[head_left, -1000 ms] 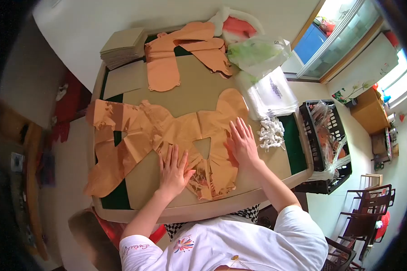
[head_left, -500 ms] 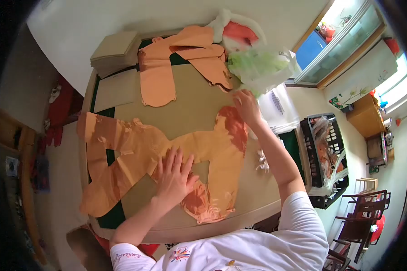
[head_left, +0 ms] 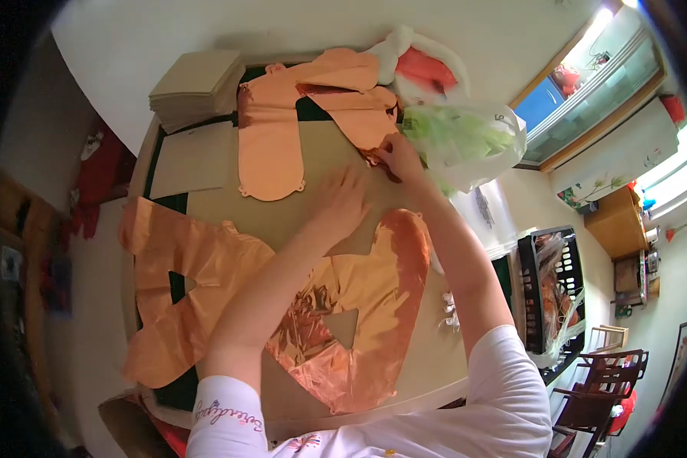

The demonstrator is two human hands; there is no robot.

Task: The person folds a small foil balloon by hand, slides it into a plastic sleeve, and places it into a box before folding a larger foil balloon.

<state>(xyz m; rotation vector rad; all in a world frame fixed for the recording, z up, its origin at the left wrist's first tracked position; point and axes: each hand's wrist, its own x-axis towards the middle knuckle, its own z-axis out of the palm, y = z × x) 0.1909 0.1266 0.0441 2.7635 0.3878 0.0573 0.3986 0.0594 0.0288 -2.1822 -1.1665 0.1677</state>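
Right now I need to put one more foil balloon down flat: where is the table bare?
Bare board shows between the hanging balloon and the right hand, near the left hand. The cardboard sheet is uncovered. The near half lies under the spread balloons.

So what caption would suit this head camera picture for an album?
Both hands, left hand and right hand, reach across the table to rose-gold foil balloons beside a green-filled plastic bag.

A pale wall [head_left: 282, 30] runs behind the far edge of the desk [head_left: 404, 397]. To the right, daylight comes through a glazed window [head_left: 588, 84] with a wooden frame. A black crate [head_left: 528, 267] stands on the light floor [head_left: 649, 320] beside dark wooden chairs [head_left: 599, 382] and a small wooden cabinet [head_left: 611, 221].
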